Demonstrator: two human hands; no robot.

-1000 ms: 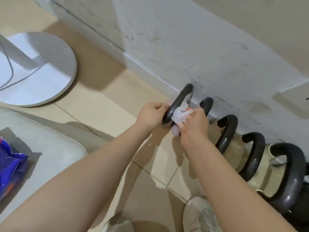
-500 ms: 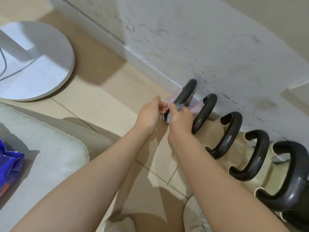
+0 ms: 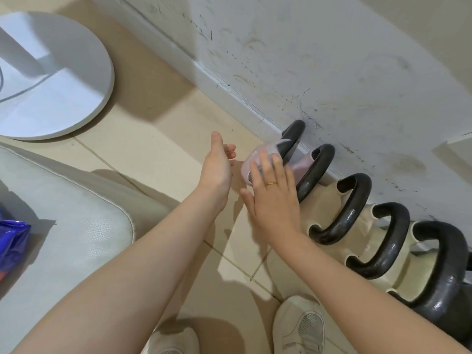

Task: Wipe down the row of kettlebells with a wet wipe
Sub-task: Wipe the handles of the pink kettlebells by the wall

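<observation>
Your shoes (image 3: 298,330) sit at 6 o'clock on tan tiled floor (image 3: 158,154). Left hand (image 3: 217,167) has let go of the first handle it gripped a second ago; fingers now apart, holding nothing. Right hand (image 3: 273,198) has gone from pinching the wipe to lying flat, fingers straight, on the pale first kettlebell (image 3: 258,159) at centre. Wipe not visible now, can't tell if it's under the palm. Likely done with handle, moving to body; row of kettlebells (image 3: 383,238) toward 4 o'clock still to wipe. Cushion (image 3: 76,231) and blue packet (image 3: 12,241) at 9, white fan base (image 3: 51,80) at 10, scuffed wall (image 3: 332,60) at 1.
</observation>
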